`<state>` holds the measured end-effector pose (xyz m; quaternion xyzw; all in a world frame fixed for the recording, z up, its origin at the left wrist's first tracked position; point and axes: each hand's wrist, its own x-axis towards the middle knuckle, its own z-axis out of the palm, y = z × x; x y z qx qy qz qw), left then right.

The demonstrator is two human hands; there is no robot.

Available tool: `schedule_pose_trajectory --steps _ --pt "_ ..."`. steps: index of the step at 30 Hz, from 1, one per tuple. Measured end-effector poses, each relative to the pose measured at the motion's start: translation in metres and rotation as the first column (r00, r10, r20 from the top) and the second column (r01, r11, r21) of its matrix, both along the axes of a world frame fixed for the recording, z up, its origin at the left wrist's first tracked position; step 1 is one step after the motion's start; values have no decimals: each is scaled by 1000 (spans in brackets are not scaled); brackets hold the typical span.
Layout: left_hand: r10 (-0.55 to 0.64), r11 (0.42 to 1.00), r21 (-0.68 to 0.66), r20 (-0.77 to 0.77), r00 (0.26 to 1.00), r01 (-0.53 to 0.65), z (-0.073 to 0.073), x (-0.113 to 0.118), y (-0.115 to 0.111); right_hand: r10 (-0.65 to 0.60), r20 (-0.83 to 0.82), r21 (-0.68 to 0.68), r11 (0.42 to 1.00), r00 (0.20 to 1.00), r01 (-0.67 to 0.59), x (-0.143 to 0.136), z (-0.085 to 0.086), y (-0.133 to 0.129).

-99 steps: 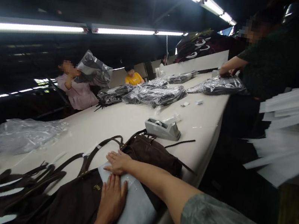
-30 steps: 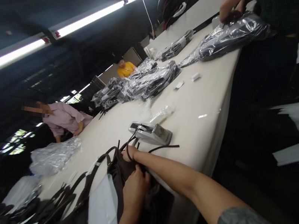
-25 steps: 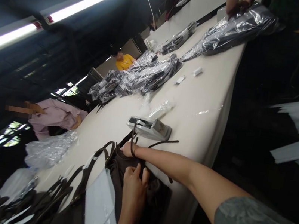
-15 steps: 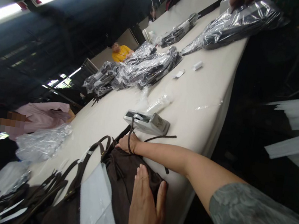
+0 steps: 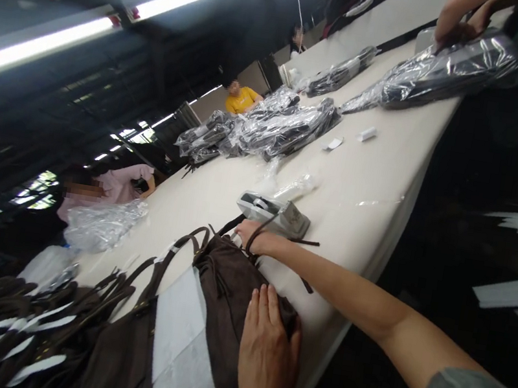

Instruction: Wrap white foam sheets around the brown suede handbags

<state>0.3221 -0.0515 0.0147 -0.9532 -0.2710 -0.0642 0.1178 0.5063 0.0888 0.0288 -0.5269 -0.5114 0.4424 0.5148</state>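
While the left hand (image 5: 268,353) lies flat, fingers close together, on the dark-brown drawstring fabric bag (image 5: 229,301) at 6 o'clock, a flat white sheet (image 5: 185,333) sits toward 7. Right hand (image 5: 255,236) at the bag's top; can't tell if clamped. Grey tape dispenser (image 5: 275,215) just past it. Plastic-wrapped dark bundles (image 5: 282,129), 12 o'clock.

No text or label can be read.

White table (image 5: 380,174) bears a tape dispenser (image 5: 285,218), dark bags (image 5: 234,308) and plastic-wrapped bundles (image 5: 283,129).
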Motion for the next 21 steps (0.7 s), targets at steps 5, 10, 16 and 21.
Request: schedule_pose_trajectory --steps 5,10,16,21 --pt "45 998 -37 11 999 -45 -6 5 -5 13 300 104 994 954 -46 -34 -7 -15" --pt "10 980 -200 102 995 11 12 -24 -29 63 695 -2 996 716 -86 -49 -34 -18" --pt "340 940 -220 537 772 -261 56 -147 -3 -54 809 111 992 586 -61 -42 -56 -7" --pt "838 476 -282 431 334 -833 51 -256 45 1 811 37 998 585 -53 -32 -64 -23"
